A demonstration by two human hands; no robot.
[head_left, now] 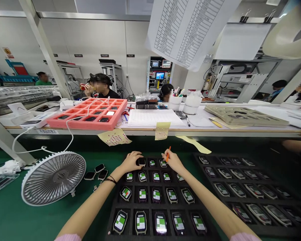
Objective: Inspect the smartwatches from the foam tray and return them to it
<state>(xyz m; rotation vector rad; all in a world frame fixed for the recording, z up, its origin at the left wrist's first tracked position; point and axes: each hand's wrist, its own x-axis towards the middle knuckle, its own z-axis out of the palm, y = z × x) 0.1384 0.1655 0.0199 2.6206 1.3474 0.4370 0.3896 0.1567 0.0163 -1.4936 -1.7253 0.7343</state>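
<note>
A black foam tray [136,210] holds rows of watch faces, most with lit green-and-white screens. At the tray's back left corner, my left hand [132,162] has its fingers curled on a dark-screened watch [141,162]. My right hand [173,161] grips an orange pen-like tool [168,154], over the back row beside a lit watch [163,163]. Whether the tool's tip touches that watch is hidden by the fingers.
Left of the tray are several loose watches [102,174] and a round fan [57,177]. A second watch tray [225,194] lies right. Behind, a shelf [145,130] bears a pink foam tray [87,113] and papers. A person's arm [294,146] shows at right.
</note>
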